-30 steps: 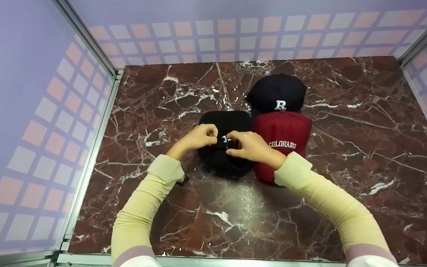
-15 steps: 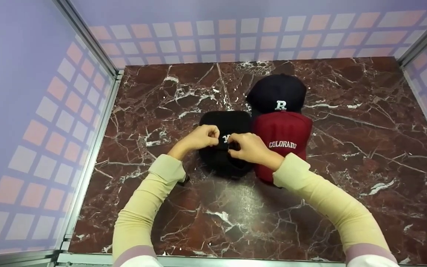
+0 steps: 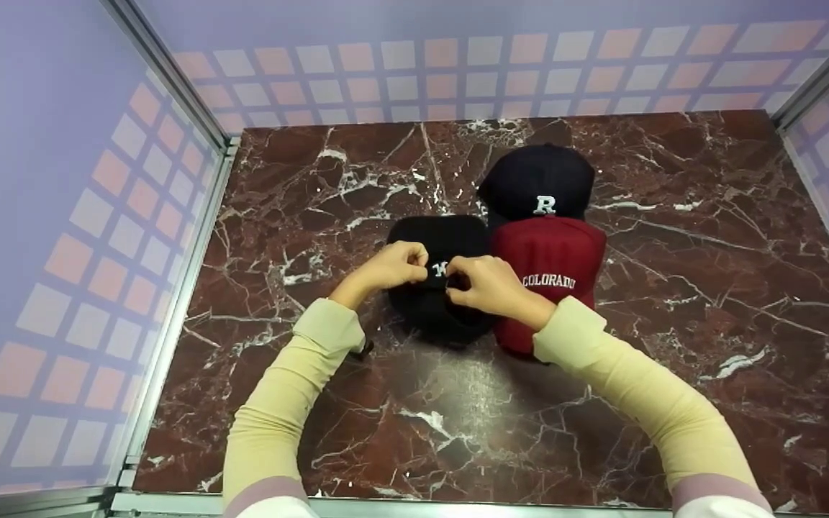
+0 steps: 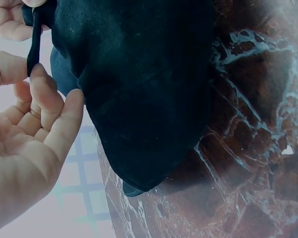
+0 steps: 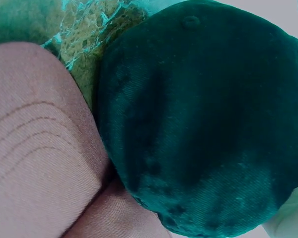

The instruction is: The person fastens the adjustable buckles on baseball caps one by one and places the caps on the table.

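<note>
A black cap (image 3: 437,234) with white lettering lies on the marbled table between both hands. My left hand (image 3: 386,266) is at the cap's left side. In the left wrist view, the thumb and index finger of my left hand (image 4: 37,124) pinch a narrow dark strap (image 4: 34,44) of the cap. Opposite it, my right hand (image 3: 490,284) has thumb and fingers curled at the strap's other end. Fingers of the right hand (image 4: 10,22) show at the upper left of that view, holding the strap. The black crown (image 5: 203,114) fills most of the right wrist view.
A red cap (image 3: 547,248) lettered COLORADO lies against the black cap's right side, partly under my right forearm. Behind it sits a dark navy cap (image 3: 540,176) with a white R. Patterned panels (image 3: 400,65) wall the marbled table (image 3: 688,288) at back and sides.
My left hand has shifted slightly right, towards the right hand. The right hand has closed its fingertips a little. The caps lie as before.
</note>
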Demonstrator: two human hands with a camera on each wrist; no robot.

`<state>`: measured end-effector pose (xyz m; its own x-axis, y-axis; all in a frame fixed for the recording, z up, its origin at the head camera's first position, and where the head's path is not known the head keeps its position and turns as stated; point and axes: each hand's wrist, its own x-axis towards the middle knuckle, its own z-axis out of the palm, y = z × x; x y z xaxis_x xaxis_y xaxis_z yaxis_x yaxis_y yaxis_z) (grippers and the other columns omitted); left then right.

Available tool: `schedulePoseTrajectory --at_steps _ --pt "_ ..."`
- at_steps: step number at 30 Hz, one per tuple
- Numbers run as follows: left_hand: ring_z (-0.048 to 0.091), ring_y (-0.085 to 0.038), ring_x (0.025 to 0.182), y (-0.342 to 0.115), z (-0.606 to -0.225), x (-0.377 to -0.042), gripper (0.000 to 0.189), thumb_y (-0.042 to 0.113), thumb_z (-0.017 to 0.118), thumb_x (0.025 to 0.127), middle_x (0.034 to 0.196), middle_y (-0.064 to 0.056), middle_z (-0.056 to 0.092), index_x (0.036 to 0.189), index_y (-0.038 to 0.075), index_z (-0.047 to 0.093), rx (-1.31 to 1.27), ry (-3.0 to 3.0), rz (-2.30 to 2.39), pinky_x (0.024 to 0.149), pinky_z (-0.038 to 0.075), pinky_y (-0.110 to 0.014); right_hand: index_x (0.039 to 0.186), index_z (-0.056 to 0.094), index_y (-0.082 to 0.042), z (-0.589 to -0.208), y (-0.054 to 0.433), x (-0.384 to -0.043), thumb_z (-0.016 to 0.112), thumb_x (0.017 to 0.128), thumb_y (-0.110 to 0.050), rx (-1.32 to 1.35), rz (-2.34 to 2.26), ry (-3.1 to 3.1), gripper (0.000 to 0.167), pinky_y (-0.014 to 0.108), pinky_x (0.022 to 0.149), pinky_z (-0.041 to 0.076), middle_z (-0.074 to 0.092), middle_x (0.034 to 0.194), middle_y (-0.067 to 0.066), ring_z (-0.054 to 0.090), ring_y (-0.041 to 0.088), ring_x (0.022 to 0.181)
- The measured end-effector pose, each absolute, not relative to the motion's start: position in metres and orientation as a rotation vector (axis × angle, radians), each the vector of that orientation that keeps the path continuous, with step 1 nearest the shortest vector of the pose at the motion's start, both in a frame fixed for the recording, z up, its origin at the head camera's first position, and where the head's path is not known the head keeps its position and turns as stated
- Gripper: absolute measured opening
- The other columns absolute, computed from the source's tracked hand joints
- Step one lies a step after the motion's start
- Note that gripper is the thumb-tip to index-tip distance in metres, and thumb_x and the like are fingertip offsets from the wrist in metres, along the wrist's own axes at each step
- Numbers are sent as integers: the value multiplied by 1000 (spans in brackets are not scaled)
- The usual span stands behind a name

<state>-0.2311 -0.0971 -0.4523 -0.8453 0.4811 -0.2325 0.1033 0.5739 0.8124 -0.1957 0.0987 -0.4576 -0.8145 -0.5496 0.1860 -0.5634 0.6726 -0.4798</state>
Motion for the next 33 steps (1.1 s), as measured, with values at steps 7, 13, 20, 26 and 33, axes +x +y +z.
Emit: schedulePoseTrajectory --at_steps 7,13,20,26,33 --pt "44 -9 55 -96 -452 -231 18 -1 53 67 58 5 44 65 14 42 449 2407 1160 51 34 -19 90 62 -11 -458 98 -195 63 70 -23 938 843 -2833 23 40 57 45 61 68 5 55 23 61" --pt "42 -10 56 -96 -452 -231 18 0 54 66 60 4 43 65 14 42 441 2430 1139 53 33 -19 90 61 -11 -461 98 -195 64 70 -22 935 872 -2808 22 38 56 44 61 68 4 54 21 60" --pt "40 -11 57 -99 -454 -230 21 0 55 67 60 4 40 63 14 40 394 2472 1156 55 33 -20 89 61 -9 -463 101 -196 64 70 -20 913 909 -2777 22 36 58 46 64 71 5 58 19 63" --pt "44 -9 55 -103 -455 -228 20 1 54 68 59 4 41 63 14 39 307 2428 1245 53 35 -20 89 61 -7 -463 104 -197 65 71 -19 912 942 -2783 22 35 59 46 64 72 6 59 18 65" --pt "43 -8 55 -106 -456 -228 16 2 53 70 59 5 43 65 14 43 328 2383 1257 53 35 -18 94 59 -6 -464 107 -198 64 74 -17 1025 1012 -2805 23 34 63 46 63 76 7 58 18 68"
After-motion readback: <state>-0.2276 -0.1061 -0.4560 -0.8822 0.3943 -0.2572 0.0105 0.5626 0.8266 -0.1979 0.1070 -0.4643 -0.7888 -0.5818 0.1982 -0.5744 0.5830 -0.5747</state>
